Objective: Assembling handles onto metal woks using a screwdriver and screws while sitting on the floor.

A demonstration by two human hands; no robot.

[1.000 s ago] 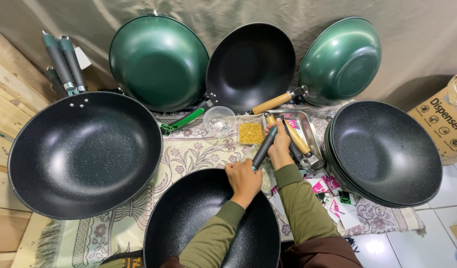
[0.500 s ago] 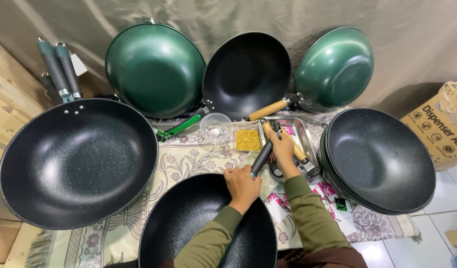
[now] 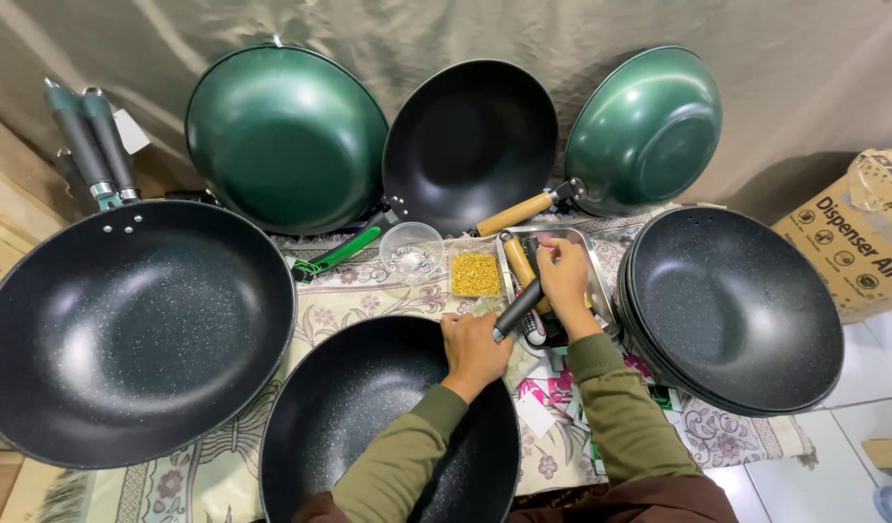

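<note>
My left hand (image 3: 473, 349) gripped the wok (image 3: 368, 426) at its dark handle (image 3: 518, 308); my right hand (image 3: 565, 279) reached into the tray (image 3: 601, 291), grip there unclear.

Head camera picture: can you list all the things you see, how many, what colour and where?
Black woks: four, speckled; left, front centre, back centre, right stack.
Green woks: two, leaning at back.
Glass bowl: one, clear, centre.
Yellow bits container: one, centre.
Metal tray: one, silver, holding handles.
Cardboard box: one, brown, right.
Patterned cloth: one, under everything.
Left hand: on the front wok's rim, by a dark handle.
Right hand: over the tray.
</note>
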